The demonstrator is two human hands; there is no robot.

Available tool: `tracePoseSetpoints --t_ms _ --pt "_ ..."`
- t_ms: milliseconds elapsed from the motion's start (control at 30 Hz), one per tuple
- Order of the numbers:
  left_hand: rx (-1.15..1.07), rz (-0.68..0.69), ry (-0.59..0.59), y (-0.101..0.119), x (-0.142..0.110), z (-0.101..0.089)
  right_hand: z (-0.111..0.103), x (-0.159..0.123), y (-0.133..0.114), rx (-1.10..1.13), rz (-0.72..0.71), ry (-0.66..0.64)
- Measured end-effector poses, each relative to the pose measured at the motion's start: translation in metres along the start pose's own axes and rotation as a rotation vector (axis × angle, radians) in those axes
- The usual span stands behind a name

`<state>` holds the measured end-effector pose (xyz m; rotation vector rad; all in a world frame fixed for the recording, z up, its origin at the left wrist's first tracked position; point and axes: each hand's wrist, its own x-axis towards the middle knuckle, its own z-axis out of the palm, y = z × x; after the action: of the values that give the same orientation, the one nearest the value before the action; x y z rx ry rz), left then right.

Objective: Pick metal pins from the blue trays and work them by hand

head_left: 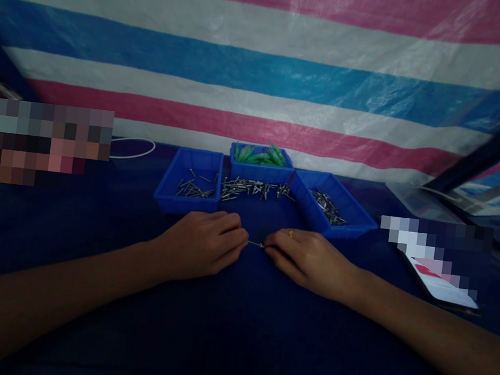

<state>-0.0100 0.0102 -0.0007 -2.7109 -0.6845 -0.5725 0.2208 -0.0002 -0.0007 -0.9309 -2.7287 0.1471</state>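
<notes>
Both my hands rest on the dark blue tablecloth (234, 330) near the middle. My left hand (202, 243) is closed in a loose fist, its fingertips pinching one end of a thin metal pin (255, 244). My right hand (309, 260), with a ring on one finger, pinches the pin's other end. The pin lies level between the two hands, just above the cloth. Behind them a loose pile of metal pins (254, 188) lies on the cloth between the trays.
Three blue trays stand behind my hands: a left tray (189, 183) and a right tray (335, 209) with metal pins, a back tray (260, 163) with green plastic pieces. A striped tarp (264, 63) hangs behind. A white cable (132, 149) lies at the left, a card (440, 284) at the right.
</notes>
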Motion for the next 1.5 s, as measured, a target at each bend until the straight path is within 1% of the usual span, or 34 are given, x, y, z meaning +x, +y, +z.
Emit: tracePoseSetpoints --t_ms 200,367,533,733,867,1000,1233,1367,1500 --pt "-0.006 0.029 0.074 0.000 -0.002 -0.001 0.001 -0.001 0.001 -0.032 -0.026 0.023" --pt "-0.032 0.046 0.081 0.000 0.000 0.000 0.002 -0.001 0.001 -0.032 0.000 0.027" --pt "-0.036 0.044 0.115 0.000 0.001 0.000 0.003 -0.003 0.002 -0.036 0.018 0.041" --pt "-0.054 0.054 0.041 0.000 0.002 0.001 0.003 -0.004 0.005 -0.038 0.051 0.042" --pt "-0.058 0.062 0.016 0.000 0.001 0.001 0.003 -0.003 0.004 -0.066 0.024 0.065" --pt "-0.064 0.066 -0.008 -0.001 0.000 0.002 0.003 -0.003 0.002 -0.071 -0.038 0.134" --pt "-0.100 0.061 -0.059 -0.001 0.001 0.003 -0.003 -0.004 -0.005 0.110 -0.171 0.272" --pt "-0.119 0.067 -0.077 -0.001 0.002 0.002 -0.005 -0.003 -0.007 0.049 -0.212 0.324" --pt "-0.116 0.064 -0.061 -0.002 0.002 0.003 -0.004 -0.002 -0.007 0.010 -0.198 0.340"
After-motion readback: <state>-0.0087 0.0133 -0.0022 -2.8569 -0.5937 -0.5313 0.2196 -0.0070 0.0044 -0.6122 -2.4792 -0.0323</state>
